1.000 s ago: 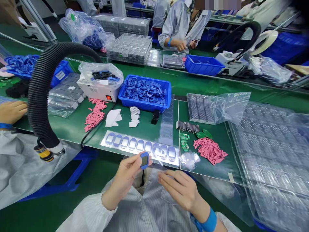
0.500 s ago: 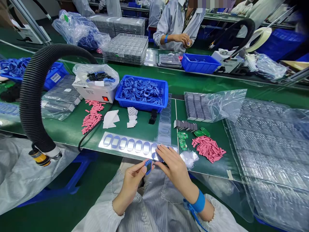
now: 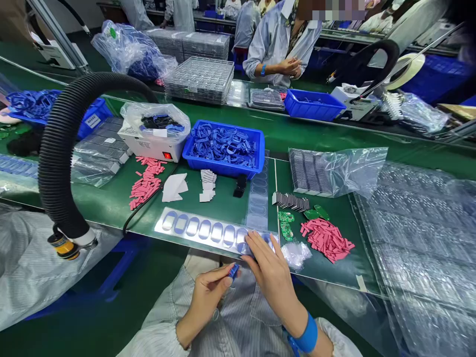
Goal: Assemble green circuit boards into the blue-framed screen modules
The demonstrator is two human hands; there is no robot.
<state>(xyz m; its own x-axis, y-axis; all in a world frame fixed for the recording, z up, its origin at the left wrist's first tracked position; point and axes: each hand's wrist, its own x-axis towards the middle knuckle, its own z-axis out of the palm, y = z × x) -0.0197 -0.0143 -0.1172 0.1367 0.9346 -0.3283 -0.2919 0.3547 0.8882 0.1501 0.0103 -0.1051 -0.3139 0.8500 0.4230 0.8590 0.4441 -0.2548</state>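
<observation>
- On my far left, a black corrugated hose [image 3: 63, 148] arches over the belt edge and ends in a yellow-banded fitting [image 3: 64, 246].
- Beside it, clear bags of grey trays [image 3: 97, 161] lie on the green belt [image 3: 111, 203], next to a scatter of pink strips [image 3: 147, 183].
- Behind those strips sits a white machine [image 3: 152, 149] with a lit red switch, topped by a clear bag [image 3: 156, 119] of black and blue pieces.
- My left hand [image 3: 210, 297] is mostly closed, with thumb and fingers pinching a small blue part [image 3: 233, 270] just below the belt edge, close to my right hand.
- The blue crate [image 3: 219, 170] behind my hands is heaped with blue loops.
- My right hand [image 3: 269, 280] is open, fingers spread, and its fingertips [image 3: 255, 238] rest on the right end of a shiny film strip [image 3: 201, 229] with a row of oval shapes; I can't see it gripping the strip.
- A blue band [image 3: 307, 334] circles my right wrist.
- Right of my hand lie green circuit boards [image 3: 286, 223] and a pile of pink strips [image 3: 327, 239], with a clear bag of dark strips [image 3: 310, 171] behind them.
- At far right, clear plastic trays [image 3: 420, 248] are stacked under film.
- Across the line, a co-worker's hands [image 3: 290, 67] are together, near a smaller blue crate [image 3: 314, 105].
</observation>
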